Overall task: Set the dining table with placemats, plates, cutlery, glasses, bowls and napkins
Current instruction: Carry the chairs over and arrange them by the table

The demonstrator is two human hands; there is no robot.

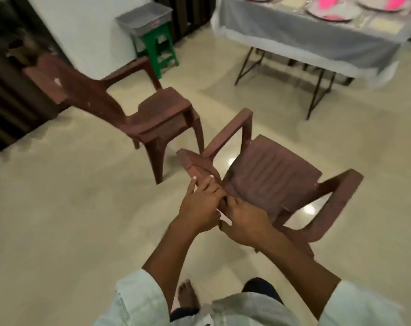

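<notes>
A brown plastic armchair sits at centre right of the frame, and both hands hold the top edge of its backrest. The left hand has its fingers curled over the rail, and the right hand grips the same rail just beside it — so close the two touch. The chair looks tilted toward the person, though blur keeps me from saying whether all its legs are off the floor.

Moulded plastic of this kind should be light and stiff, easy to lift yet bulky. Its smooth rail may slip in the hands, so hands set wider, or one on an armrest, would likely steady it better.

A second brown chair stands at left centre, well apart. Behind it, in the upper middle, a grey basket rests on a green stool. The tabletop with its grey cloth fills the upper right — plates with pink napkins are already laid, and placemats probably lie beneath them, though blur hides the finer pieces. Judging by that, seating is what remains.
</notes>
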